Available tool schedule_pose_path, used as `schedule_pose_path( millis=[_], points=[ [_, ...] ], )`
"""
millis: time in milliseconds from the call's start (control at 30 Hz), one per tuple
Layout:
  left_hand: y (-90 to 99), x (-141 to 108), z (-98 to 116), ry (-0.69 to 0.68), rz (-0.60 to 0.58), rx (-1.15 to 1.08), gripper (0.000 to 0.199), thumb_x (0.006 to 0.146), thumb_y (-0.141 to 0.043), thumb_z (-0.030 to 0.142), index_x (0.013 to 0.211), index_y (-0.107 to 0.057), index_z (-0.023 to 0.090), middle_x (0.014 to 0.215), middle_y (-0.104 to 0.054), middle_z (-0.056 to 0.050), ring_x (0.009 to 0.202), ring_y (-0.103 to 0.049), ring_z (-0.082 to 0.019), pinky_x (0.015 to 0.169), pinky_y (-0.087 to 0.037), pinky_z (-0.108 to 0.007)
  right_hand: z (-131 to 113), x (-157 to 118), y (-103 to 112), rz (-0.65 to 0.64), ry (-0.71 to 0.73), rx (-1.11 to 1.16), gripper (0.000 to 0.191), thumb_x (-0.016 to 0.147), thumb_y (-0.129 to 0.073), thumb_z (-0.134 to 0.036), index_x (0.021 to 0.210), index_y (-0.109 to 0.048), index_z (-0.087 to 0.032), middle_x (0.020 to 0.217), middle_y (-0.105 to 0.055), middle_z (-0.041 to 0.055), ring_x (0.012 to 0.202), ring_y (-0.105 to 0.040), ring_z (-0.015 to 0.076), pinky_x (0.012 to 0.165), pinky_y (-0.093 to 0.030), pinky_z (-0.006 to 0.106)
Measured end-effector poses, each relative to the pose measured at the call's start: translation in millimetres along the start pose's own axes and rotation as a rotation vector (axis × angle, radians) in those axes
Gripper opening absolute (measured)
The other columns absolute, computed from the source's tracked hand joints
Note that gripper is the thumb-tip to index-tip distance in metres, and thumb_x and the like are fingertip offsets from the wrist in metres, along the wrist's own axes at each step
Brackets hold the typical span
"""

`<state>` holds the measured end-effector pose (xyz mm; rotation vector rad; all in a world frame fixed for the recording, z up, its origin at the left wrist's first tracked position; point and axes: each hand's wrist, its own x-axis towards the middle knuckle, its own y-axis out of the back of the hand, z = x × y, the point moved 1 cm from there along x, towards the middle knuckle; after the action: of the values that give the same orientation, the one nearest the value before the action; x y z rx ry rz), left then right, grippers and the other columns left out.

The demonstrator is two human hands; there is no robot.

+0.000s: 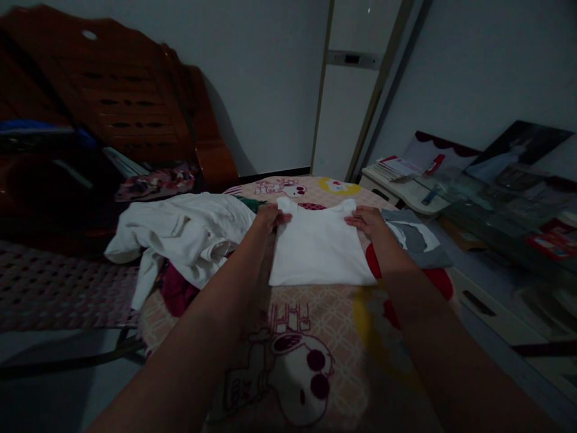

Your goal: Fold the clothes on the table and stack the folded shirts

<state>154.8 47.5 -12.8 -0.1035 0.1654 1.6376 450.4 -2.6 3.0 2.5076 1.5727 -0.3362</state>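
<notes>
A white shirt (320,249) lies folded into a compact shape on a pink cloth printed with cartoon dogs (333,307). My left hand (273,216) grips its upper left corner, fingers closed on the fabric. At the upper right corner, my right hand (366,220) pinches the same shirt between thumb and fingers. Left of it, a loose heap of white clothing (189,231) rests over a dark red garment (178,291). To the right of my right hand is a grey garment with a white print (415,237), lying flat.
A carved wooden seat (121,90) stands at the back left, with a patterned cloth (157,182) on it. A tall white cabinet-like unit (351,108) is against the far wall. On the right are a glass-topped table (487,210) and papers (396,167).
</notes>
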Motion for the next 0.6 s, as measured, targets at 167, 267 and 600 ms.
schedule_pose_path(
  millis=[167,267,600],
  points=[
    [11.4,-36.5,1.8,-0.081,-0.051,-0.269,0.039,0.101,-0.046,0.047,0.111,-0.063,0.014,0.097,-0.072,-0.01,0.083,-0.073,-0.018,0.077,-0.06,-0.03,1.7,-39.4,26.4,-0.162,0.18,0.059,0.017,0.073,-0.065,-0.004,0.081,-0.059,-0.018,0.074,-0.071,0.0018,0.074,-0.074,0.0166,0.078,-0.063,0.032],
    [19.9,-60.5,-10.9,-0.065,-0.062,-0.259,0.057,0.098,-0.038,0.065,0.102,-0.067,0.015,0.088,-0.073,-0.011,0.085,-0.073,-0.022,0.073,-0.059,-0.031,15.5,-61.1,40.9,-0.158,0.249,0.054,0.011,0.07,-0.065,-0.012,0.079,-0.061,-0.018,0.076,-0.072,0.0026,0.078,-0.073,0.0191,0.077,-0.062,0.035],
    [30.5,-84.9,-43.7,-0.129,-0.038,0.052,0.025,0.063,-0.074,0.039,0.067,-0.071,0.015,0.071,-0.073,-0.005,0.067,-0.061,-0.015,0.058,-0.042,-0.023,51.3,-86.1,44.8,-0.093,0.241,-0.07,0.011,0.067,-0.057,-0.025,0.072,-0.064,-0.019,0.079,-0.074,0.0045,0.066,-0.062,0.0132,0.058,-0.047,0.021]
  ],
)
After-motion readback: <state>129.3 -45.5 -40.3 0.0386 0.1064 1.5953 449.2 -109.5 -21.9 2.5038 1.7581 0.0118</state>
